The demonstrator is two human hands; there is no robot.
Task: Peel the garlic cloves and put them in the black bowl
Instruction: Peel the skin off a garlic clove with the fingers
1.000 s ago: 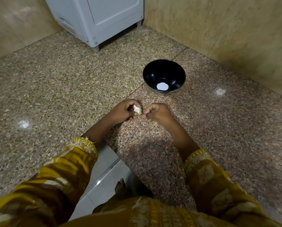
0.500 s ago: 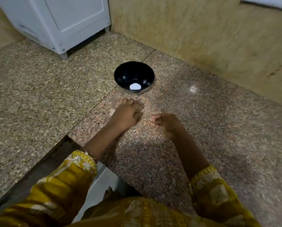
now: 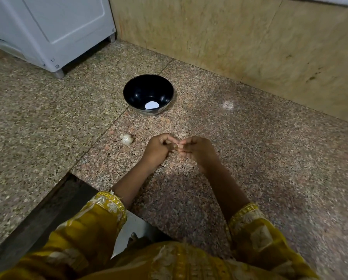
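Fingers [image 3: 169, 139] of both hands curl inward and meet tip to tip; I see them pinching a small garlic clove [image 3: 175, 146]. Left hand [image 3: 158, 151] and right hand [image 3: 198, 151] hover low, forearms converging. The garlic bulb [image 3: 127, 139] lies just left, the black bowl [image 3: 136, 87] beyond.

The round black bowl [image 3: 137, 91] is glossy, glinting inside. The speckled brown granite slab [image 3: 249, 148] under it is polished and reflective. The white garlic bulb [image 3: 127, 139] has dry, papery skin. The yellow embroidered sleeves [image 3: 100, 219] are soft cloth; the beige stone wall [image 3: 229, 37] looks matt.
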